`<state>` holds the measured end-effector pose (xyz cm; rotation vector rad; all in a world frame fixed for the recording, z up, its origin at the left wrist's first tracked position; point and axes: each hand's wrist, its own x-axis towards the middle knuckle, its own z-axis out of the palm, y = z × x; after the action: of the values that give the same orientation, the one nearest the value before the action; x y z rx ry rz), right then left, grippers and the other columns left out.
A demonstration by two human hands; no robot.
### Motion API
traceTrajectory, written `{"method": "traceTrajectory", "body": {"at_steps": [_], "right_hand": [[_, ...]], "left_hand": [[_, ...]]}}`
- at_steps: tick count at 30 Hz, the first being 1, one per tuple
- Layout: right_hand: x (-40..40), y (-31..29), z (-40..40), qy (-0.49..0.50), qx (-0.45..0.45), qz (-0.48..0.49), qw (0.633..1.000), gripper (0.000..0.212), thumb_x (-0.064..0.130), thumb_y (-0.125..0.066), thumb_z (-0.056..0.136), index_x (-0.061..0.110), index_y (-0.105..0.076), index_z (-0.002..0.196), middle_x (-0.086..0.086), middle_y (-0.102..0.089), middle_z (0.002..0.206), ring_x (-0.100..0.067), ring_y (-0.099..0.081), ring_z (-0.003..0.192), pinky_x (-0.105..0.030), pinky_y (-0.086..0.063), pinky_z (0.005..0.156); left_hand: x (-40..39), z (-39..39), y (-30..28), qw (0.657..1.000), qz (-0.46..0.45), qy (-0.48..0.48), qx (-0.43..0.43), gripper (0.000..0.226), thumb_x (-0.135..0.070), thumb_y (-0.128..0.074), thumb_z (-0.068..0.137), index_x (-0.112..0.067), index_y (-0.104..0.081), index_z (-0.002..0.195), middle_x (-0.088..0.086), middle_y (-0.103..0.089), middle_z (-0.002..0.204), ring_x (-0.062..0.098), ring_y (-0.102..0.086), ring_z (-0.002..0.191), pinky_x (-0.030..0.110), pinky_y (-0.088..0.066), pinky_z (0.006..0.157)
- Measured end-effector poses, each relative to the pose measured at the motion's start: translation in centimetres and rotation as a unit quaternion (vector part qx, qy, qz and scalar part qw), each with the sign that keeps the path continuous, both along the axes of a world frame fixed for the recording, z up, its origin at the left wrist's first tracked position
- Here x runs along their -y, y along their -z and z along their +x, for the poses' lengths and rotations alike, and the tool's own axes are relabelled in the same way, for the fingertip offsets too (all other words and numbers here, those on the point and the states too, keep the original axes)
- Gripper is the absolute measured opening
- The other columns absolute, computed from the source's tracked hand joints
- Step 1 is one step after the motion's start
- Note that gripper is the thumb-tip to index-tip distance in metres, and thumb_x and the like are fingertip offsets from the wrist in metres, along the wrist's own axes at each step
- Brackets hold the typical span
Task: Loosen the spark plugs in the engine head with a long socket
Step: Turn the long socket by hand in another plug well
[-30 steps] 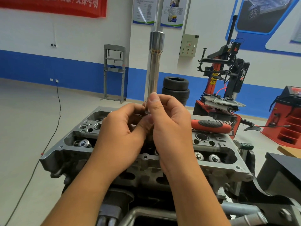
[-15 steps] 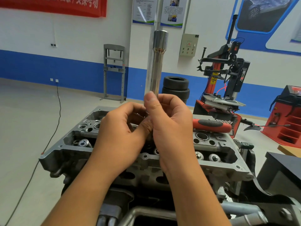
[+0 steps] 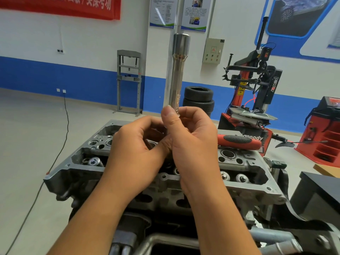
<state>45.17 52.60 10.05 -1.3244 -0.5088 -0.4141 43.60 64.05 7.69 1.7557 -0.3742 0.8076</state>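
A long chrome socket (image 3: 176, 74) stands upright above the grey engine head (image 3: 244, 183). My right hand (image 3: 191, 144) grips its lower end, thumb pressed against the shaft. My left hand (image 3: 136, 153) is curled beside it, fingers at the socket's base, and what they hold is hidden. A red and black ratchet handle (image 3: 239, 141) lies on the head to the right of my hands. The spark plug holes are mostly hidden behind my hands.
The engine head sits on a stand with metal tubes (image 3: 165, 242) below. A black cable (image 3: 64, 126) runs over the floor at left. Stacked tyres (image 3: 198, 100), a tyre changer (image 3: 257, 85) and a red machine (image 3: 325, 129) stand behind. A dark bench (image 3: 320, 188) is at right.
The socket has risen slightly and tilted a little between my hands. My right thumb has shifted up along the shaft.
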Motion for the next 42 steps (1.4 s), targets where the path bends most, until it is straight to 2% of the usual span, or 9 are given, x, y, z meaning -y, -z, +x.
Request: {"method": "traceTrajectory", "body": {"at_steps": [4, 7, 12, 21, 24, 27, 31, 36, 42], "right_hand": [[0.06, -0.01, 0.08, 0.006, 0.011, -0.005, 1.0, 0.016, 0.031, -0.07, 0.098, 0.015, -0.071, 0.095, 0.005, -0.073, 0.081, -0.01, -0.072, 0.076, -0.03, -0.062, 0.072], [0.01, 0.0, 0.18, 0.011, 0.016, -0.014, 1.0, 0.021, 0.029, -0.063, 0.102, 0.013, -0.073, 0.095, 0.007, -0.072, 0.079, -0.006, -0.069, 0.075, -0.027, -0.06, 0.072], [-0.04, 0.06, 0.11, -0.001, 0.001, 0.002, 1.0, 0.013, 0.033, -0.073, 0.095, 0.021, -0.071, 0.097, 0.002, -0.075, 0.087, -0.011, -0.073, 0.08, -0.026, -0.06, 0.07], [-0.02, 0.07, 0.16, 0.018, 0.022, -0.024, 0.999, 0.017, 0.031, -0.063, 0.102, 0.017, -0.07, 0.095, 0.007, -0.072, 0.079, -0.005, -0.067, 0.068, -0.025, -0.058, 0.062], [-0.11, -0.01, 0.2, 0.017, 0.011, -0.022, 1.0, 0.023, 0.031, -0.059, 0.104, 0.016, -0.071, 0.092, 0.009, -0.07, 0.076, -0.008, -0.067, 0.072, -0.034, -0.061, 0.071], [0.0, 0.08, 0.2, 0.004, 0.006, -0.007, 1.0, 0.016, 0.035, -0.07, 0.097, 0.02, -0.071, 0.096, 0.007, -0.073, 0.084, -0.008, -0.071, 0.078, -0.028, -0.06, 0.071], [0.02, 0.1, 0.13, 0.015, 0.009, -0.01, 1.0, 0.015, 0.033, -0.073, 0.095, 0.018, -0.07, 0.097, 0.007, -0.073, 0.082, -0.006, -0.071, 0.074, -0.02, -0.056, 0.064], [-0.04, -0.02, 0.11, 0.03, 0.014, -0.03, 0.999, 0.025, 0.031, -0.057, 0.105, 0.014, -0.072, 0.093, -0.006, -0.071, 0.082, -0.024, -0.069, 0.079, -0.044, -0.06, 0.072], [0.01, 0.01, 0.01, 0.021, -0.002, 0.006, 1.0, 0.021, 0.037, -0.078, 0.091, 0.02, -0.068, 0.098, 0.003, -0.073, 0.087, -0.007, -0.071, 0.076, -0.022, -0.056, 0.066]], "left_hand": [[0.01, -0.18, -0.2, 0.999, 0.012, 0.035, -0.012, 0.027, -0.048, -0.064, 0.094, -0.035, -0.075, 0.115, -0.016, -0.078, 0.094, 0.006, -0.074, 0.08, 0.02, -0.057, 0.061], [-0.04, -0.15, -0.28, 0.998, 0.014, 0.054, -0.015, 0.022, -0.033, -0.059, 0.103, -0.033, -0.074, 0.119, -0.015, -0.076, 0.088, 0.002, -0.069, 0.07, 0.017, -0.052, 0.059], [0.09, -0.26, -0.22, 1.0, -0.009, 0.023, -0.01, 0.028, -0.049, -0.065, 0.09, -0.031, -0.074, 0.111, -0.012, -0.078, 0.097, 0.013, -0.076, 0.088, 0.04, -0.065, 0.072], [-0.22, -0.13, -0.3, 0.996, 0.001, 0.082, -0.032, 0.022, -0.032, -0.055, 0.106, -0.033, -0.076, 0.116, -0.007, -0.073, 0.077, 0.003, -0.062, 0.058, 0.02, -0.05, 0.055], [-0.1, 0.04, -0.13, 0.999, -0.003, 0.047, -0.015, 0.019, -0.031, -0.06, 0.103, -0.032, -0.075, 0.114, -0.015, -0.076, 0.085, 0.002, -0.07, 0.073, 0.02, -0.055, 0.064], [0.14, -0.02, 0.03, 1.0, -0.017, 0.005, -0.009, 0.023, -0.047, -0.068, 0.089, -0.032, -0.073, 0.106, -0.013, -0.078, 0.093, 0.009, -0.076, 0.085, 0.036, -0.064, 0.071], [-0.02, 0.03, -0.1, 1.0, 0.001, 0.004, 0.003, 0.016, -0.038, -0.069, 0.094, -0.032, -0.075, 0.108, -0.015, -0.077, 0.089, 0.005, -0.075, 0.079, 0.026, -0.062, 0.064], [-0.05, -0.04, -0.3, 0.999, 0.013, 0.051, -0.002, 0.023, -0.027, -0.056, 0.106, -0.031, -0.075, 0.118, -0.025, -0.069, 0.074, -0.006, -0.064, 0.063, 0.007, -0.046, 0.056], [0.03, -0.05, -0.17, 1.0, -0.017, 0.017, -0.002, 0.014, -0.035, -0.069, 0.092, -0.03, -0.075, 0.105, -0.014, -0.078, 0.092, 0.008, -0.076, 0.084, 0.022, -0.061, 0.069]]}}
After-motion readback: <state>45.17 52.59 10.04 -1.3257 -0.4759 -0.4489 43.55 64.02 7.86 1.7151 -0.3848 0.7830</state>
